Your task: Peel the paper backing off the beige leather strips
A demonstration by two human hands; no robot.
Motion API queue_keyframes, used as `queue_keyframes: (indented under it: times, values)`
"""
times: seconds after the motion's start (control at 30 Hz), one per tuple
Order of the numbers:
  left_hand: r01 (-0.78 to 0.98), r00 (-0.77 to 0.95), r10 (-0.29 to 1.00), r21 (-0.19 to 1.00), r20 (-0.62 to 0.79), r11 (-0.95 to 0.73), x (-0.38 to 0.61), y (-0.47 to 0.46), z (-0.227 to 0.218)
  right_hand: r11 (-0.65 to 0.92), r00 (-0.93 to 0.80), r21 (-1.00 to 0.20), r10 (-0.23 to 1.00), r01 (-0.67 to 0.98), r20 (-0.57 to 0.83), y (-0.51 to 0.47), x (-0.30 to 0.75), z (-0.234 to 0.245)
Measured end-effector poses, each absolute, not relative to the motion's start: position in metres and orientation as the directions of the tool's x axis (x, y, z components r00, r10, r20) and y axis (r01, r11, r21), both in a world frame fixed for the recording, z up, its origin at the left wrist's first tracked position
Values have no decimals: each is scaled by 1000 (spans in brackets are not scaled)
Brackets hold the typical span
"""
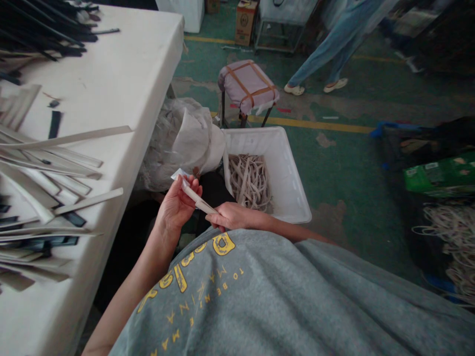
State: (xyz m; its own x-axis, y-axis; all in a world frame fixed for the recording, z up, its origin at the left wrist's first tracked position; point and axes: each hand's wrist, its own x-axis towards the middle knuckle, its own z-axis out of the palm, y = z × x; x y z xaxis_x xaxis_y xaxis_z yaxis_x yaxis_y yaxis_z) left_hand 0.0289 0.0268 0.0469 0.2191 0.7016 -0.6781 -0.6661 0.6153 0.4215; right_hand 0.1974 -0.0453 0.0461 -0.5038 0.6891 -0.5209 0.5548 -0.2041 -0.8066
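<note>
Between my two hands stretches a flat off-white strip (pixel 192 194), held just in front of my shirt. My left hand (pixel 179 201) pinches its far end, where a piece of clear, shiny film or tape shows at the fingertips. My right hand (pixel 229 216) is closed round the near end, thumb on top. Beyond my right forearm stands a white plastic bin (pixel 287 173), with a tangled heap of similar pale strips (pixel 249 180) inside. Whether the strip is folded or two pieces overlap midway, I cannot tell.
At left, a white table (pixel 122 74) bears pale strips (pixel 70 148) and dark strips (pixel 55 29). A white sack (pixel 193 133) and a padded stool (pixel 250 86) stand ahead. Someone in jeans (pixel 326 54) walks past. A dark crate with green packaging (pixel 441 173) is at right.
</note>
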Motion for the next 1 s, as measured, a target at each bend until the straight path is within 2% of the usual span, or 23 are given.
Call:
queue_keyframes:
  times: [0.2, 0.43, 0.63, 0.83, 1.0]
  values:
    - [-657, 212, 712, 442, -669, 611, 29, 25, 46, -199, -515, -816, 689, 543, -511, -44, 196, 40]
    - [-593, 199, 719, 502, -666, 630, 32, 12, 36, -243, -549, -877, 702, 414, -453, -39, 198, 21]
    - [-502, 211, 698, 537, -685, 678, 23, -6, 21, -247, -499, -914, 776, 322, -386, -43, 196, 25]
    - [-639, 75, 637, 454, -767, 622, 4, -26, 31, -118, -314, -849, 896, 514, -315, -56, 213, 59]
    - [-635, 129, 555, 361, -822, 683, 1, -55, 36, 9, -320, -782, 915, 623, -244, -54, 203, 70]
